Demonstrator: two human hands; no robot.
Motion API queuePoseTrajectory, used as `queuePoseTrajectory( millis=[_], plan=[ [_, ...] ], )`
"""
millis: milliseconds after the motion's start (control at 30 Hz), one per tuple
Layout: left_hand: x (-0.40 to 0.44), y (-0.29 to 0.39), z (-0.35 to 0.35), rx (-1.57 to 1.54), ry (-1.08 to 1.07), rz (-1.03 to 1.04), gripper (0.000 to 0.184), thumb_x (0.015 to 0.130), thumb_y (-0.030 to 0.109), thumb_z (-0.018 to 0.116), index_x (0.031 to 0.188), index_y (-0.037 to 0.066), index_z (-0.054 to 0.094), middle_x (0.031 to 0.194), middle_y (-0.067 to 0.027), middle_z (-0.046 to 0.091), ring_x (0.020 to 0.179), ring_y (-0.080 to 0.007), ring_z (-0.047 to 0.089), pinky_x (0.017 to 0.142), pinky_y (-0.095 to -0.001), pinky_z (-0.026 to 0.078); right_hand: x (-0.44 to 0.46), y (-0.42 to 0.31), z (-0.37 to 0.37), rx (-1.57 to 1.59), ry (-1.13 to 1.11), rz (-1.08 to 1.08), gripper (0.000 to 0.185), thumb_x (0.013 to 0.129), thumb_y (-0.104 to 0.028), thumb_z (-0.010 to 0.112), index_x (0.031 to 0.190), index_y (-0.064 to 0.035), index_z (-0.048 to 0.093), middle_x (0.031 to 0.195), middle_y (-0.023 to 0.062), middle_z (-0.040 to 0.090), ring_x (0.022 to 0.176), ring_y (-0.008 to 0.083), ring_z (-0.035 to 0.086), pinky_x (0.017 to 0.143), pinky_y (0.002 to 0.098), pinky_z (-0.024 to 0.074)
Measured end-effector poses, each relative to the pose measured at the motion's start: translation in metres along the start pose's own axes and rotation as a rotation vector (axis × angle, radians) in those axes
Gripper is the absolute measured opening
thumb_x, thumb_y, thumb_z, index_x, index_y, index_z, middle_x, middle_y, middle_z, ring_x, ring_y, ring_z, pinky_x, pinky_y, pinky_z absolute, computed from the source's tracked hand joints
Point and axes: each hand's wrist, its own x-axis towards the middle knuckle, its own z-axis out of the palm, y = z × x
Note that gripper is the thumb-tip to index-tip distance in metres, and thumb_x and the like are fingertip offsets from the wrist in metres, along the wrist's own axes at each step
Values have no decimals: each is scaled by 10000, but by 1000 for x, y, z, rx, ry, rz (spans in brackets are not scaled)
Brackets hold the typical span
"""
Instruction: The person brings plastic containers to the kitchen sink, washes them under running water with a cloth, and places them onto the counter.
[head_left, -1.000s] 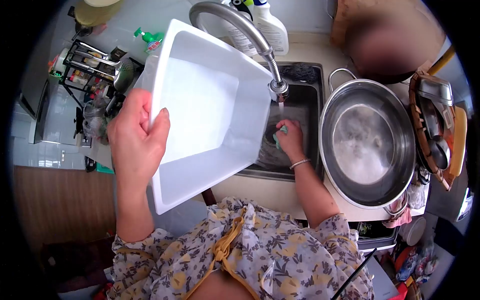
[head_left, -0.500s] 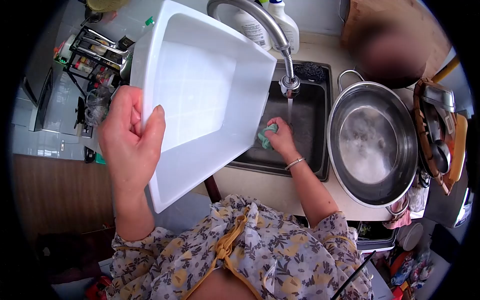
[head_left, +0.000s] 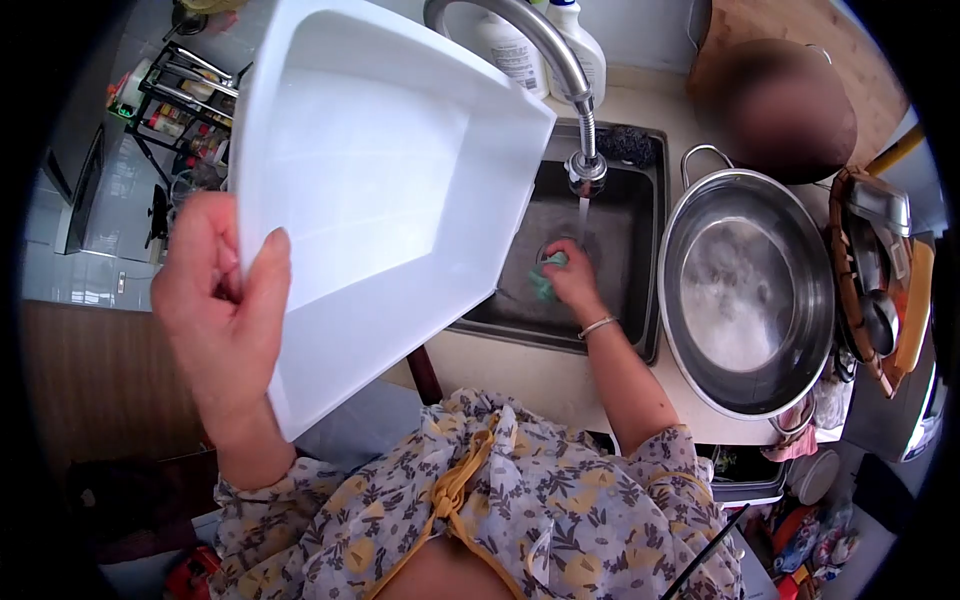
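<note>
White tub (head_left: 370, 190) sits further left than before, hiding the sink's (head_left: 625, 265) left edge.
Running faucet (head_left: 548, 47), steel basin (head_left: 740, 300) alongside; left grip (head_left: 225, 300) clamps tub's rim, right grip (head_left: 576, 280) pinches green cloth (head_left: 541, 284) in the sink.

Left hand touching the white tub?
Touching: the head view shows the left hand gripping the white tub by its rim, thumb lapped over the edge.

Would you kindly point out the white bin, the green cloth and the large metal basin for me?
White bin (head_left: 350, 190): head view, on its inside bottom.
Green cloth (head_left: 542, 285): head view, on its lower part.
Large metal basin (head_left: 750, 393): head view, on its inner wall.
</note>
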Motion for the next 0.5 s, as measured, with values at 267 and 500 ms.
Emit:
queuePoseTrajectory(
  millis=[267, 500],
  plan=[
    [-12, 10, -64, 182, 3, -18, 157, 841, 14, 562, 997, 33, 552, 818, -17, 555, 734, -69, 494, 670, -219, 363, 5, -4, -30, -120, 459, 22, 516, 711, -130, 703, 1179, -57, 498, 1108, 168, 561, 1047, 329, 541, 896, 395, 436],
    [-18, -5, -61, 90, 68, 197, 117, 812, -20, 588, 902, 27, 530, 690, -2, 489, 580, -71, 435, 566, -203, 335, -5, -133, -56, -219, 525, -207, 689, 778, -190, 717, 1389, -138, 404, 1055, 159, 515, 946, 276, 532, 858, 375, 448]
  ],
)
